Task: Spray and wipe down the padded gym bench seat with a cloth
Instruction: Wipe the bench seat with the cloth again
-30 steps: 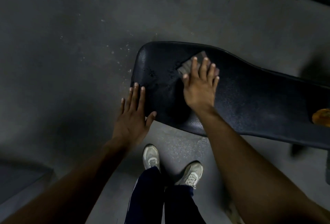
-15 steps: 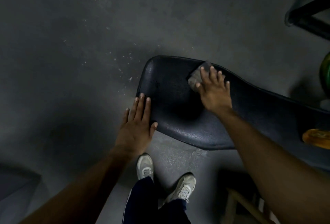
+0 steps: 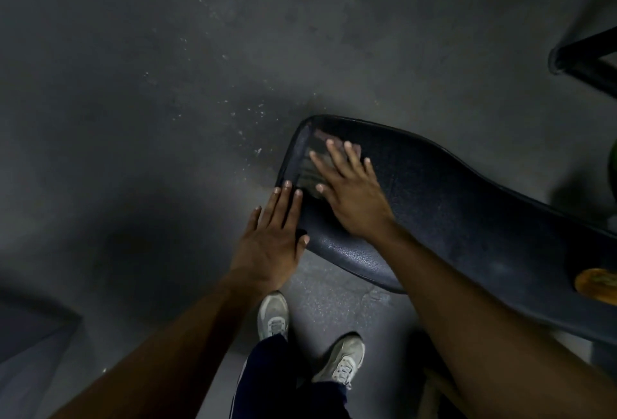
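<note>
A black padded bench seat [image 3: 450, 204] runs from the centre to the right edge of the view. My right hand [image 3: 350, 191] lies flat with spread fingers on a grey cloth [image 3: 309, 168], pressing it onto the seat's left end; the cloth is blurred and mostly covered by the fingers. My left hand [image 3: 270, 238] rests flat with straight fingers on the seat's left edge, thumb touching the padding. An orange object [image 3: 597, 285] lies on the seat at the far right, cut off by the frame.
Grey speckled floor [image 3: 167, 101] surrounds the bench. My two pale shoes [image 3: 310, 341] stand below the seat's near edge. A dark metal frame [image 3: 584, 61] sits at the upper right, and a grey mat corner [image 3: 30, 335] at the lower left.
My right hand has slid the cloth leftward from the seat's far edge to its left end, close to my left hand. The left hand has stayed on the seat's edge.
</note>
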Action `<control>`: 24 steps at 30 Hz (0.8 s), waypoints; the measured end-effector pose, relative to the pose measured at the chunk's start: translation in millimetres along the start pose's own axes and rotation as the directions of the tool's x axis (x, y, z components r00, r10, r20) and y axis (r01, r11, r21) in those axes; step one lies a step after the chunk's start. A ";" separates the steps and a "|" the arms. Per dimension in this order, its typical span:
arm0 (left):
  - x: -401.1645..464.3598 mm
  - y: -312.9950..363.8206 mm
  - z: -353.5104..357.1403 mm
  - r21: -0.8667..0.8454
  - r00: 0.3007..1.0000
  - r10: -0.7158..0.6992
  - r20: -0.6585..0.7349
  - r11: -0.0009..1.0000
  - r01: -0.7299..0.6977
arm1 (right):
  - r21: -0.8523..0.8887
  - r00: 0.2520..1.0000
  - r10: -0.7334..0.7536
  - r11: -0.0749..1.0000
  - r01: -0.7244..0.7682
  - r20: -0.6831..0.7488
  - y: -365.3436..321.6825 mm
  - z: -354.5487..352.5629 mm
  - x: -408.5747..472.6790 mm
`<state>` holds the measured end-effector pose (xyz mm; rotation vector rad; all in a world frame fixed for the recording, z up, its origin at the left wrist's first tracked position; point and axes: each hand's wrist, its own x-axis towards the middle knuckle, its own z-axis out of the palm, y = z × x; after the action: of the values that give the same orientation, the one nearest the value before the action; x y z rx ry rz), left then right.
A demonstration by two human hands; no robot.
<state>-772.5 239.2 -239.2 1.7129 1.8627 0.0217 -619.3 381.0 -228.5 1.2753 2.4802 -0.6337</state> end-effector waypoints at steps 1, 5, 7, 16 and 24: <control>0.0 0.5 0.3 -0.001 1.000 -0.008 0.002 1.000 0.008 | -0.014 0.999 0.045 0.999 -0.045 -0.002 7.7 -2.7 -3.9; 0.6 1.9 3.0 -0.021 1.000 -0.016 -0.008 1.000 0.016 | 0.045 0.977 0.212 0.976 -0.211 -0.023 24.4 -23.7 17.5; 0.0 0.2 3.3 -0.048 1.000 -0.009 -0.005 0.999 0.009 | 0.088 0.969 0.248 0.966 -0.245 -0.021 17.4 -33.4 41.7; -11.5 3.2 -0.7 -0.152 0.996 -0.067 0.053 0.986 0.074 | -0.066 0.999 -0.043 0.997 0.042 -0.016 -29.5 -6.5 26.5; -8.5 -1.9 -6.5 -0.133 0.990 -0.043 0.131 0.989 0.061 | 0.112 0.941 0.330 0.940 -0.321 -0.072 7.7 41.6 -70.2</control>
<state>-777.1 233.6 -231.1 1.5362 1.7697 0.0178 -571.0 315.2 -235.8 1.7400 2.2500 -0.6311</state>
